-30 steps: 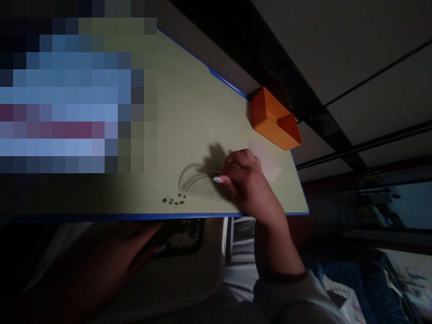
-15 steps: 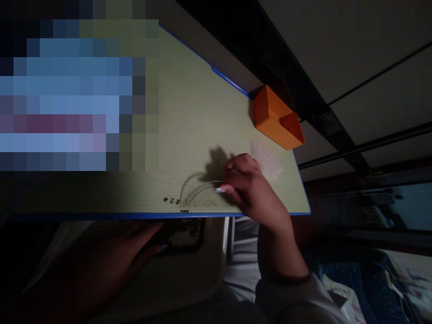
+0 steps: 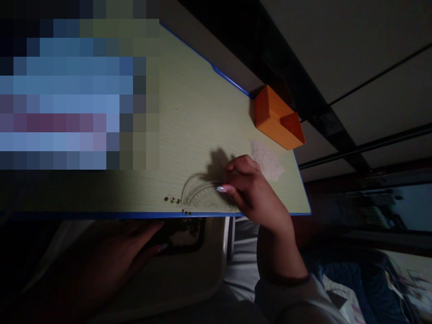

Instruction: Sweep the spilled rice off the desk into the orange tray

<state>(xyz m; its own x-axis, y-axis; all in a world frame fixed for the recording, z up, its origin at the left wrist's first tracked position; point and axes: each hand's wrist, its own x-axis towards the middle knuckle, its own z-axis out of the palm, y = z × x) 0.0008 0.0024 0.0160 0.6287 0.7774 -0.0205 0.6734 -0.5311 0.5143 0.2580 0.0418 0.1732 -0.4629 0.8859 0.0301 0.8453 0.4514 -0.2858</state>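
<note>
The right hand (image 3: pixel 251 189) curls inward, wrist (image 3: pixel 278 220) bent; the left hand (image 3: pixel 131 245) sits lower, thumb (image 3: pixel 155 250) spread apart.

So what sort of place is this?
Probably a room in a home, though it's dim: a blue-edged table with a clear protractor and an open orange box on it, and dark blue fabric off to the right.

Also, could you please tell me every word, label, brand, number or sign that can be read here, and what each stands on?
No text can be read.
Clear plastic half-round protractor: fine scale markings, too small to read.
White bag-like item at lower right: pinkish marks, too blurred to make out.
Orange open-topped plastic box: no lettering on its visible sides.
</note>
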